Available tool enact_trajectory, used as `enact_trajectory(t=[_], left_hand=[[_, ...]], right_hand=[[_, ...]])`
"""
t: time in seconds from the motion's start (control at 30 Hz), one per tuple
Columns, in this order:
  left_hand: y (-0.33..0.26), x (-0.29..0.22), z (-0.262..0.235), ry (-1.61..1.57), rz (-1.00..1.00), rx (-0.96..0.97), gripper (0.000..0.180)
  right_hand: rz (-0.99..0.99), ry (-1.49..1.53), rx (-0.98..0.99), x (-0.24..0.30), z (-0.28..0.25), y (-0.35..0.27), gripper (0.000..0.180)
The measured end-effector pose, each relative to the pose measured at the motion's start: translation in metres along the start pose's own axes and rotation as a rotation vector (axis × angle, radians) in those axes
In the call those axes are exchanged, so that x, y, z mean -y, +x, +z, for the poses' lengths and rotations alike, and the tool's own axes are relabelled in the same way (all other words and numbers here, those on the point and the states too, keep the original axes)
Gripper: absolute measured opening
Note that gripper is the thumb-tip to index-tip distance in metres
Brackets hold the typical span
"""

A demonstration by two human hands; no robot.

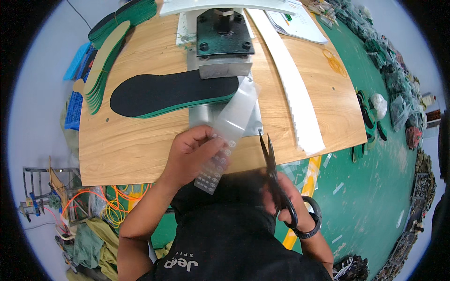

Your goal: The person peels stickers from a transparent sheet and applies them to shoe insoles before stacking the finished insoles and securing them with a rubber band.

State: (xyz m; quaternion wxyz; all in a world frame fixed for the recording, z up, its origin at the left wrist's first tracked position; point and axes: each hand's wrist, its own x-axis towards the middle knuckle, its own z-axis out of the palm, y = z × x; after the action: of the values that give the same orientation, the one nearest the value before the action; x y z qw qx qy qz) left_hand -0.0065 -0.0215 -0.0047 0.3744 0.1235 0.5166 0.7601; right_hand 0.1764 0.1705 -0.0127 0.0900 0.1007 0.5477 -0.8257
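Note:
My left hand (199,152) pinches a translucent printed strip (238,110) between thumb and fingers. The strip slants from above my lap up to the metal base plate (254,124) of the press. In my right hand (283,192) is a pair of black scissors (274,175), blades slightly parted and pointing up toward the table edge; this hand is partly blurred. Beyond the strip, a stack of black-topped green insoles (173,93) lies with its right end against the press head (225,68).
On the table's left stand stacks of insoles, one beige-topped (103,61). A long white strip (290,79) runs along the right side, near papers (300,25) and yellow rubber bands (334,63). Bags (398,84) line the right wall; orange and yellow hoses (115,206) lie on the floor at left.

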Motion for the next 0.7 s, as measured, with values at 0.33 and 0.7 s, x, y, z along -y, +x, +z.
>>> enact_trajectory(t=[0.33, 0.7], left_hand=[[-0.004, -0.009, 0.003, 0.145, -0.072, 0.080, 0.011], [-0.004, -0.010, 0.003, 0.397, 0.019, 0.101, 0.009]], right_hand=[[0.083, -0.270, 0.201, 0.020, -0.007, 0.016, 0.102], [0.057, -0.359, 0.237, 0.027, -0.005, 0.018, 0.098]])
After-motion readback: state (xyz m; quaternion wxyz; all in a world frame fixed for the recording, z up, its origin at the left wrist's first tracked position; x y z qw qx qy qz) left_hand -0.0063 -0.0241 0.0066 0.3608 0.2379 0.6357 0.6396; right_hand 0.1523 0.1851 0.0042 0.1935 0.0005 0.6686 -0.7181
